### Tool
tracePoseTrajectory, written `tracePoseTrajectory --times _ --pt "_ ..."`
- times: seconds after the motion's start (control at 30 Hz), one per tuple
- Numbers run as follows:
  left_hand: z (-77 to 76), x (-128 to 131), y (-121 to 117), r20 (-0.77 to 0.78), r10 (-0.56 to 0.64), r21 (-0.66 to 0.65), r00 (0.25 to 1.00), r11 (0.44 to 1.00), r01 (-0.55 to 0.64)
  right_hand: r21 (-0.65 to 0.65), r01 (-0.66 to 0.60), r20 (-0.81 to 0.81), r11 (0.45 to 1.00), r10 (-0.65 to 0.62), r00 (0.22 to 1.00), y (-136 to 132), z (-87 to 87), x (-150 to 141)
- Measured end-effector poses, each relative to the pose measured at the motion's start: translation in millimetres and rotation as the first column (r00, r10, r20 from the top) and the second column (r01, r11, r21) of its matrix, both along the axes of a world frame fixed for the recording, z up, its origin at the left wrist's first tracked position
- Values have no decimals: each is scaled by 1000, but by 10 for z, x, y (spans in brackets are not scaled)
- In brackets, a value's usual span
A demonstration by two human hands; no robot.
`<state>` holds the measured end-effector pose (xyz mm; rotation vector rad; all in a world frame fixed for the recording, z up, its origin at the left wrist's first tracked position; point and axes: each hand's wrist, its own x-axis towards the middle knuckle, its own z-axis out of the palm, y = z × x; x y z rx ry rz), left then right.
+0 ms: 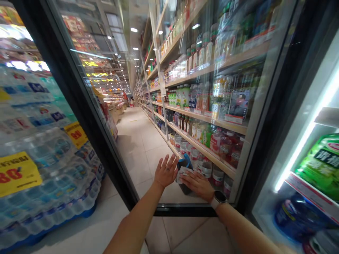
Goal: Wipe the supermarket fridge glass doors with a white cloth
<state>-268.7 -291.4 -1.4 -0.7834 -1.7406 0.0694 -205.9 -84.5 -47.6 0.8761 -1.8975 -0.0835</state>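
My left hand [166,171] rests against the glass door [132,137], palm forward and fingers spread, with nothing in it. Close beside it on the right, my right hand [198,182] presses a crumpled whitish cloth [182,174] to the same pane. Its fingers lie over the cloth, and a dark watch [219,196] is on that wrist. Seen through the glass just behind the hands is a dark object with a blue part [188,160]; its kind is unclear. The door's black frame [196,211] runs below both hands.
Shrink-wrapped bottled water [45,155] is stacked at the left, with yellow price signs [17,174]. At the right, a lit cooler holds green bottles [321,164] and a blue bottle [296,215]. Drink shelves [201,116] and a tiled aisle [135,123] show in the glass.
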Motion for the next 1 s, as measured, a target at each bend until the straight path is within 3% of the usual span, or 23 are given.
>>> tracePoseTrajectory --times 0.13,0.27,0.33,0.4,0.53,0.6,0.73,0.8,0.9,1.0 --pt "-16 -52 -9 -21 25 -11 999 1000 -25 -150 120 -19 981 -124 992 128 374 1" --pt "-18 -100 -3 -32 43 -27 999 999 -44 -430 199 -75 880 -255 964 263 619 -32" --pt "-12 -117 7 -31 44 -27 999 999 -45 -496 216 -66 841 -284 957 270 591 -57" --pt "-2 -130 18 -25 44 -25 999 999 -44 -489 220 -44 844 -275 960 225 462 -74" --pt "16 -151 37 -20 10 -7 1000 1000 -10 -300 177 -9 937 -188 982 82 111 -66" --pt "13 -161 38 -18 -9 -1 1000 1000 9 -209 143 -17 968 -149 989 46 27 -55" --pt "-9 -167 27 -4 26 -16 1000 1000 -26 -143 124 -11 982 -127 992 84 193 -44" --pt "-15 -158 22 -4 46 -25 999 999 -46 -231 163 -7 959 -169 986 134 377 -47" --pt "-5 -133 25 -18 32 -22 999 999 -32 -453 218 -30 865 -259 965 178 591 -63" --pt "16 -108 33 -37 -2 -9 999 1000 2 -491 213 -46 845 -269 962 128 559 -80"
